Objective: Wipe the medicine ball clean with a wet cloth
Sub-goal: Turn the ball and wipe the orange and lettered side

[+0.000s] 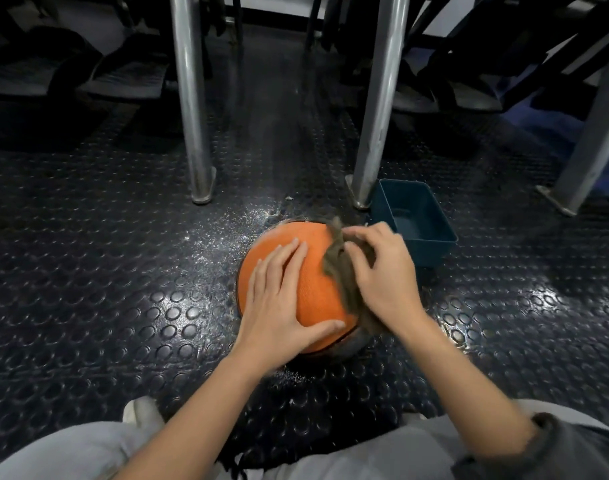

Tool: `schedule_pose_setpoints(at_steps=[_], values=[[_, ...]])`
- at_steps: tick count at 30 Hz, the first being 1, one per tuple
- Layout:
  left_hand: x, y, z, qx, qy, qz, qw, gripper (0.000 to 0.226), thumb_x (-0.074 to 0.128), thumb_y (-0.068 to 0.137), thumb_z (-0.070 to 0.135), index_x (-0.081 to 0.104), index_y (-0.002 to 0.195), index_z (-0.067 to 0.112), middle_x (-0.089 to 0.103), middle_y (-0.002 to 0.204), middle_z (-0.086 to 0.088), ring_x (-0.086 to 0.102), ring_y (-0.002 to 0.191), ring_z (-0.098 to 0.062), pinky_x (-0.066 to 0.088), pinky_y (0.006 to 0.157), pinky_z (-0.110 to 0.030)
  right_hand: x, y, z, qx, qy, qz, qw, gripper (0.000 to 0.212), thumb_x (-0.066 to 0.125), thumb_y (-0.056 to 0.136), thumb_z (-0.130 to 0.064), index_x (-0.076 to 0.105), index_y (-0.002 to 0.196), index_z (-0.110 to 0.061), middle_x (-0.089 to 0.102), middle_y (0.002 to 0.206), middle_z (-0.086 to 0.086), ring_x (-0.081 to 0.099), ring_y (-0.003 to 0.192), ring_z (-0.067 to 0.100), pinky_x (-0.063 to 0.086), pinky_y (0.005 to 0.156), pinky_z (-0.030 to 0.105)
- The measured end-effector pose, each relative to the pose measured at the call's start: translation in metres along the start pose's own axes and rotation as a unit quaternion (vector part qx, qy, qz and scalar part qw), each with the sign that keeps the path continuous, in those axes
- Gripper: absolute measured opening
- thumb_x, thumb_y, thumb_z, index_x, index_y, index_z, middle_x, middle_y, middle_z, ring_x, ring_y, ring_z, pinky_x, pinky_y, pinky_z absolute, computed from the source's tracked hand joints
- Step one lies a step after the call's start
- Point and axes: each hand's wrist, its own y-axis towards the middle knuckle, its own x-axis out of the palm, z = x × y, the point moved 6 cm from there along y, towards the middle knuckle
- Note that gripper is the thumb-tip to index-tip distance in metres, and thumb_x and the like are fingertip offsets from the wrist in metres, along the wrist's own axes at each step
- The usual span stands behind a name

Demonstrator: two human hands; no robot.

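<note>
Honestly, the trick is pinning the round orange pebbled-rubber medicine ball (316,271) with the left hand (278,296) laid flat, fingers straight, so it can't roll on the studded black rubber floor (123,271). The right hand (382,271) has its fingers curled around the limp brown cloth (337,268) on the ball's right side. I'd go with overlapping strokes that work into the grain.

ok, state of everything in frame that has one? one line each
medicine ball: on the floor, held steady, partly covered by the cloth
cloth: bunched, pressed on the ball's right side
left hand: flat on the ball, fingers straight
right hand: fingers curled, gripping the cloth
blue tub: upright, open, right of the ball; water inside not discernible
floor: glistening specks around the ball
</note>
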Motion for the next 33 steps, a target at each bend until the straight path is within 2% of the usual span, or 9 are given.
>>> schedule_pose_setpoints(at_steps=[4, 11, 16, 18, 23, 25, 27, 31, 33], values=[[-0.001, 0.005, -0.004, -0.016, -0.015, 0.0, 1.0, 0.109, 0.057, 0.057, 0.074, 0.031, 0.145, 0.015, 0.027, 0.144, 0.005, 0.019, 0.132, -0.012, 0.01, 0.11, -0.031, 0.001, -0.015, -0.016, -0.106, -0.032, -0.021, 0.994, 0.02, 0.055, 0.089, -0.022, 0.068, 0.104, -0.018, 0.061, 0.095, -0.003, 0.048, 0.086, 0.016, 0.039, 0.076, 0.027], [0.0, 0.002, 0.0, -0.03, -0.031, -0.032, 0.999, 0.111, 0.055, 0.054, 0.076, 0.017, 0.147, 0.03, 0.012, 0.141, 0.024, 0.008, 0.134, -0.006, 0.005, 0.114, -0.036, 0.001, 0.023, 0.055, 0.15, 0.026, -0.013, 0.988, 0.021, 0.052, 0.095, -0.014, 0.067, 0.111, -0.014, 0.063, 0.108, 0.001, 0.054, 0.106, 0.02, 0.032, 0.082, 0.019], [-0.001, 0.001, -0.006, -0.043, -0.032, 0.008, 0.999, 0.11, 0.057, 0.053, 0.069, 0.026, 0.146, 0.019, 0.026, 0.146, 0.001, 0.016, 0.132, -0.012, 0.008, 0.112, -0.032, 0.005, -0.016, -0.022, -0.073, -0.044, 0.005, 0.996, 0.023, 0.048, 0.092, -0.024, 0.068, 0.1, -0.017, 0.062, 0.095, -0.002, 0.048, 0.086, 0.017, 0.036, 0.074, 0.027], [0.0, 0.003, -0.005, -0.045, -0.039, -0.006, 0.998, 0.109, 0.057, 0.054, 0.069, 0.022, 0.147, 0.023, 0.023, 0.146, 0.006, 0.014, 0.133, -0.01, 0.009, 0.113, -0.034, 0.003, -0.014, -0.018, -0.104, -0.07, 0.005, 0.992, 0.024, 0.048, 0.092, -0.025, 0.069, 0.101, -0.016, 0.061, 0.093, 0.0, 0.05, 0.084, 0.02, 0.04, 0.073, 0.032], [0.001, 0.004, 0.003, -0.04, -0.042, -0.048, 0.997, 0.108, 0.052, 0.052, 0.077, 0.009, 0.143, 0.038, 0.009, 0.138, 0.029, 0.005, 0.134, -0.004, 0.003, 0.115, -0.037, 0.001, 0.019, 0.063, 0.176, 0.042, -0.012, 0.983, 0.025, 0.049, 0.096, -0.013, 0.065, 0.116, -0.011, 0.062, 0.113, 0.007, 0.055, 0.11, 0.025, 0.041, 0.092, 0.031], [0.001, 0.003, 0.0, -0.045, -0.033, -0.034, 0.998, 0.111, 0.053, 0.052, 0.077, 0.009, 0.145, 0.035, 0.009, 0.142, 0.024, 0.005, 0.135, -0.007, 0.004, 0.115, -0.038, 0.001, 0.016, 0.062, 0.195, 0.039, -0.009, 0.98, 0.025, 0.049, 0.096, -0.014, 0.065, 0.116, -0.013, 0.061, 0.115, 0.004, 0.054, 0.111, 0.022, 0.038, 0.088, 0.026], [0.0, 0.002, -0.004, -0.056, -0.036, -0.011, 0.998, 0.113, 0.055, 0.052, 0.076, 0.016, 0.147, 0.029, 0.014, 0.146, 0.016, 0.009, 0.135, -0.01, 0.006, 0.114, -0.038, -0.001, 0.007, 0.036, 0.14, 0.012, 0.006, 0.99, 0.022, 0.049, 0.096, -0.018, 0.066, 0.111, -0.017, 0.061, 0.108, -0.002, 0.053, 0.105, 0.02, 0.035, 0.081, 0.025], [-0.001, 0.004, -0.009, -0.071, -0.055, 0.004, 0.996, 0.109, 0.055, 0.053, 0.067, 0.024, 0.147, 0.021, 0.025, 0.148, 0.0, 0.014, 0.133, -0.011, 0.009, 0.114, -0.035, 0.009, -0.017, -0.029, -0.102, -0.075, 0.004, 0.992, 0.024, 0.048, 0.09, -0.028, 0.069, 0.097, -0.019, 0.062, 0.092, -0.002, 0.049, 0.083, 0.021, 0.037, 0.072, 0.031], [-0.002, 0.005, -0.009, -0.072, -0.059, -0.006, 0.996, 0.109, 0.055, 0.054, 0.067, 0.023, 0.147, 0.023, 0.023, 0.148, 0.003, 0.013, 0.134, -0.009, 0.011, 0.114, -0.035, 0.007, -0.014, -0.023, -0.118, -0.073, 0.005, 0.99, 0.023, 0.049, 0.09, -0.028, 0.07, 0.099, -0.021, 0.062, 0.092, -0.002, 0.049, 0.083, 0.021, 0.037, 0.07, 0.033]])
